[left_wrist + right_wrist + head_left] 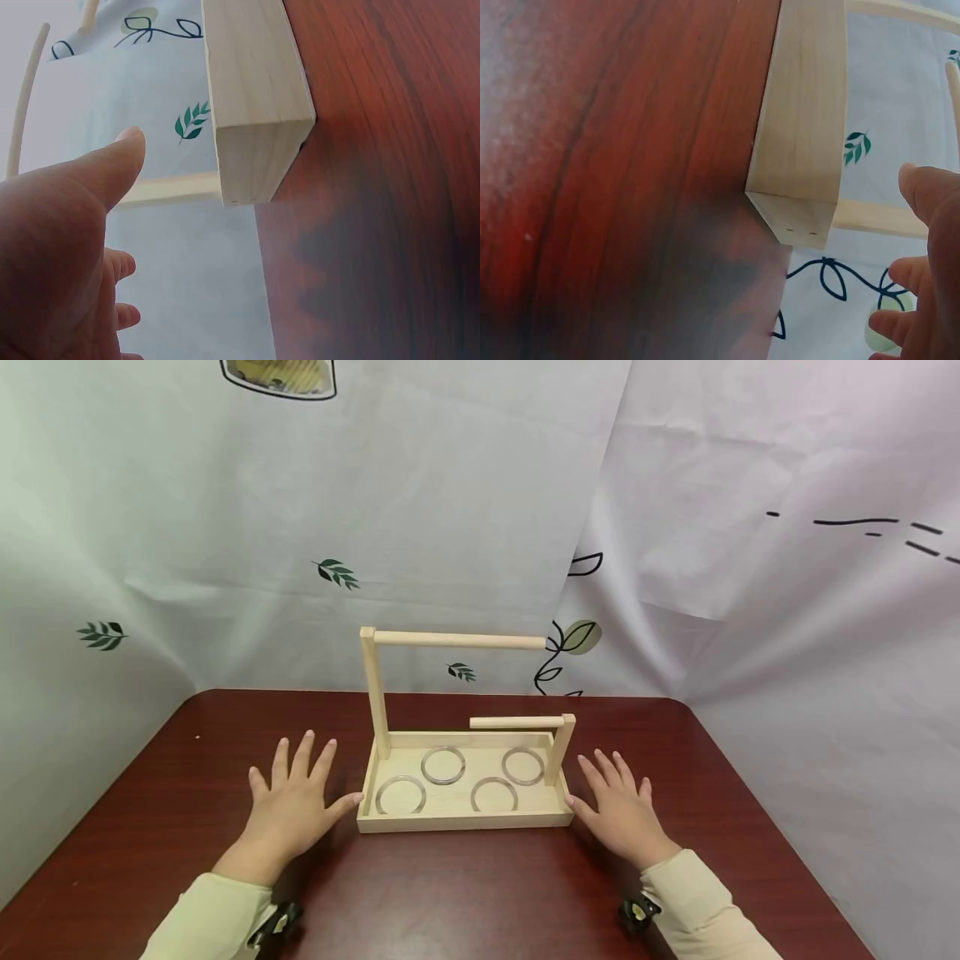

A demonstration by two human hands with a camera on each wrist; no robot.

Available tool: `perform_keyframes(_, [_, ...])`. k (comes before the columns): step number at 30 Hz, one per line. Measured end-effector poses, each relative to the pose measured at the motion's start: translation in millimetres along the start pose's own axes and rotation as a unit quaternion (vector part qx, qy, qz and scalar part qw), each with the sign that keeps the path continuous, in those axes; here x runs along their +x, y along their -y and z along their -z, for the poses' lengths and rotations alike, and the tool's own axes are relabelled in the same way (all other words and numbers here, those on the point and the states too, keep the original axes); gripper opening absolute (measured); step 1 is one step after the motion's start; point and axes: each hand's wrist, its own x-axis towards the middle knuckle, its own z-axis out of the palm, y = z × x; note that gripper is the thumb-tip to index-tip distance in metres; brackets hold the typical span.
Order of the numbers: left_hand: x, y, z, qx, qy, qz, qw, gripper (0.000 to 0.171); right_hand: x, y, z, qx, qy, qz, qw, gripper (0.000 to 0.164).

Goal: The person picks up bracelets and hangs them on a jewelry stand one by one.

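Observation:
A pale wooden tray (465, 822) stands on the table between the hands. At its left end rises a tall post (377, 697) carrying a long round bar (461, 641); a shorter post (559, 750) at the right end carries a short bar (517, 722). Several thin rings (443, 783), like bangles, lie flat inside the tray. My left hand (288, 814) is spread, palm down, its thumb near the tray's left front corner. My right hand (622, 814) lies likewise beside the right end. Both wrist views show a thumb close to the tray and nothing gripped.
The reddish-brown table (465, 902) has rounded back corners. White cloth (465, 485) printed with leaves and black lines hangs behind it and along the sides. Each wrist wears a dark strap, on the left (277, 923) and on the right (637, 913).

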Motion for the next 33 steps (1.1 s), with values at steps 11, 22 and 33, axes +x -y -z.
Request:
perform_keyframes(11, [-1.8,-16.9,5.1,-0.001,-0.008,-0.023,0.9997,0.088,-0.6,5.1,0.7,-0.005,-0.004,0.014,1.000,0.063])
perform_keyframes(22, [0.4,-44.6,8.0,-0.007,-0.017,-0.067,0.9975,0.086,-1.4,6.4,-8.8,-0.001,-0.009,0.029,1.000,0.061])
perform_keyframes(33, [8.9,-68.9,0.5,-0.002,-0.015,-0.112,0.9936,0.083,-0.4,9.0,-12.6,-0.010,0.020,0.028,0.999,0.058])
